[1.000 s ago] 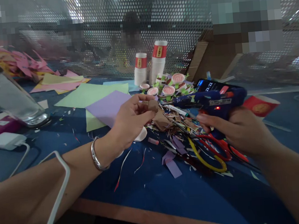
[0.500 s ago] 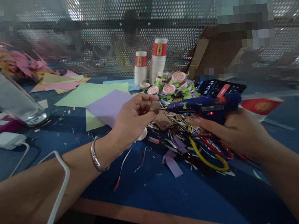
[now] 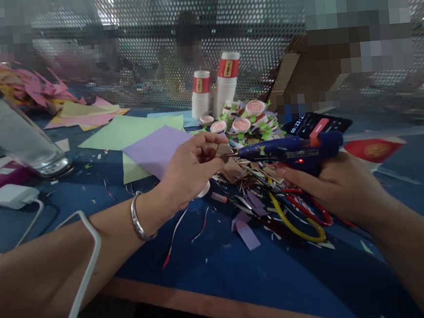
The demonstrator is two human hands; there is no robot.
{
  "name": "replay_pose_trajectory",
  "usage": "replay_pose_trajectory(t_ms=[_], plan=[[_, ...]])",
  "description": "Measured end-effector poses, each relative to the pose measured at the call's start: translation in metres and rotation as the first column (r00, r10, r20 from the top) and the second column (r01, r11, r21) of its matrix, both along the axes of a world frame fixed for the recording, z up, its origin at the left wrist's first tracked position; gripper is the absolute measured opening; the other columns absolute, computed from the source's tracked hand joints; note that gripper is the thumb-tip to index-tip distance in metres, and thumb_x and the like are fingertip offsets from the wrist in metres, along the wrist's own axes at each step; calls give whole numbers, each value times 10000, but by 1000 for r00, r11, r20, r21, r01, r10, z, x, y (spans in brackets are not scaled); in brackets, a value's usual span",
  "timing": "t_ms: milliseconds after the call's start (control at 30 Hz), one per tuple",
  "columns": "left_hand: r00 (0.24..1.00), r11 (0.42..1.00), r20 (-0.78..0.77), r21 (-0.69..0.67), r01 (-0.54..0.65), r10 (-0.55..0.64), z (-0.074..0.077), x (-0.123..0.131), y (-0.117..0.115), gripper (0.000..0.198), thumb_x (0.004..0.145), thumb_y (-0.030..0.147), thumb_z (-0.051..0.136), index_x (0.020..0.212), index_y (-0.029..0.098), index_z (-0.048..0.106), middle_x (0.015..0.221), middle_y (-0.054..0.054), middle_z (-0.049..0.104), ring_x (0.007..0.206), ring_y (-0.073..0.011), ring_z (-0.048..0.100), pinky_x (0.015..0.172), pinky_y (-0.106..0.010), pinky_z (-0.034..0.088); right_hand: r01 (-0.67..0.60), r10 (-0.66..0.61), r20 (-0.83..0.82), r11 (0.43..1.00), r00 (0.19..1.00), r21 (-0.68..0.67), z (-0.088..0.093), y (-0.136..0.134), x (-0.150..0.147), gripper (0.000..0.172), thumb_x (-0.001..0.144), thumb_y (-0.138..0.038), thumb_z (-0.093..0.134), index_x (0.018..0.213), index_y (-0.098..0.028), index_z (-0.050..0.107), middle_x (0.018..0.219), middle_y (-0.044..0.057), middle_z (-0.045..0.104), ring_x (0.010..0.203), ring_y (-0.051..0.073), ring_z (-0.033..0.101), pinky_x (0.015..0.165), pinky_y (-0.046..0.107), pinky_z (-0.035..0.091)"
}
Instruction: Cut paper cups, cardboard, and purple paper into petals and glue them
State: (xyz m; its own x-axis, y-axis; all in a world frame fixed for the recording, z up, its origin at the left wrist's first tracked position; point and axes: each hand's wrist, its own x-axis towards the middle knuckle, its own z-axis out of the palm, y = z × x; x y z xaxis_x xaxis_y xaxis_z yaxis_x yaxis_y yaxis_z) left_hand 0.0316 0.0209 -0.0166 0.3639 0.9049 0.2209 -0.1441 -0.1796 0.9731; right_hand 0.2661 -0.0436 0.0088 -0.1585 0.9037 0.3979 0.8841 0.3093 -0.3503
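Note:
Between its thumb and fingers, my left hand (image 3: 192, 168) pinches a small brown piece (image 3: 223, 151). My right hand (image 3: 340, 178) is wrapped round a blue glue gun (image 3: 288, 149) with a lit red light. The gun's metal nozzle points left and meets the brown piece, or is very close to it; I cannot tell which. A white round object (image 3: 203, 190) shows partly below my left fingers. Beneath the gun lie paper scraps (image 3: 247, 232) and tools with yellow (image 3: 294, 228) and red handles.
Purple (image 3: 156, 151) and green sheets (image 3: 122, 132) lie left of centre. Behind stand two stacks of paper cups (image 3: 224, 87) beside small decorated round pieces (image 3: 241, 125). A phone (image 3: 319, 123) and red cup (image 3: 375, 151) are right; a glass (image 3: 22, 134) and white cable (image 3: 80, 277) left.
The view has shifted slightly. Both hands keep their hold, and the nozzle stays at the brown piece.

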Motion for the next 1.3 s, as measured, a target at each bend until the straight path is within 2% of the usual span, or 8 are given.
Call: replay_pose_trajectory(t_ms=[167, 300, 533, 700, 900, 1033, 1200, 1300], plan=[[1000, 1000, -3, 15, 9, -9, 0, 0, 0, 308, 771, 84, 711, 1061, 169, 652, 903, -25, 702, 823, -136, 641, 741, -279, 494, 22, -21, 28, 1000, 999, -7, -1, 2, 1, 352, 864, -445, 530, 583, -236, 571, 528, 53, 623, 522, 221, 599, 533, 332, 382], [1000, 1000, -13, 20, 4, -3, -1, 0, 1, 311, 768, 70, 699, 1060, 163, 651, 897, -24, 697, 810, -136, 631, 736, -285, 486, 34, -36, 70, 999, 997, 34, -3, 4, 3, 386, 849, -481, 516, 542, -248, 510, 486, 37, 560, 477, 205, 543, 495, 317, 334], [1000, 1000, -19, 11, -4, 4, 0, 1, 0, 313, 770, 64, 698, 1064, 155, 644, 879, -17, 686, 794, -130, 625, 712, -273, 470, -8, 6, 42, 999, 999, 33, -1, 2, 3, 454, 850, -468, 516, 470, -262, 376, 408, -16, 400, 401, 151, 416, 484, 304, 279], [999, 999, -41, 29, -22, 23, 2, 0, -1, 285, 789, 59, 685, 1056, 155, 652, 832, -2, 667, 750, -114, 600, 685, -259, 458, 16, -16, 58, 1000, 998, 14, 1, 2, 2, 419, 844, -459, 500, 490, -260, 397, 444, 5, 444, 449, 172, 464, 505, 311, 292], [999, 999, -34, 25, -23, 23, 1, -1, 0, 285, 777, 52, 677, 1032, 178, 661, 879, -18, 701, 784, -126, 635, 683, -257, 474, 87, -88, 101, 996, 991, 11, 0, 3, 2, 373, 829, -484, 478, 534, -257, 455, 479, 34, 511, 489, 201, 521, 525, 320, 317], [999, 999, -21, -31, -28, 27, 2, -1, 0, 299, 764, 40, 669, 1026, 184, 665, 897, -13, 703, 777, -115, 634, 678, -247, 475, 50, -51, 72, 999, 996, 9, 1, 2, 0, 417, 835, -464, 487, 483, -267, 381, 416, 2, 410, 424, 171, 444, 502, 315, 289], [999, 981, 11, -188, -38, 41, 7, 0, -2, 320, 748, 3, 644, 1017, 177, 655, 823, 3, 686, 691, -101, 620, 656, -248, 479, 34, -35, 71, 999, 997, 13, 3, 2, -1, 390, 836, -450, 490, 502, -263, 416, 444, 21, 482, 448, 185, 482, 513, 321, 319], [998, 971, 39, -235, -44, 55, 9, 1, -3, 306, 742, -22, 637, 982, 168, 649, 791, 7, 679, 655, -94, 610, 632, -242, 476, 35, -36, 72, 999, 997, 24, 1, 2, 1, 346, 833, -436, 495, 537, -257, 482, 490, 44, 558, 515, 216, 565, 539, 325, 369]])
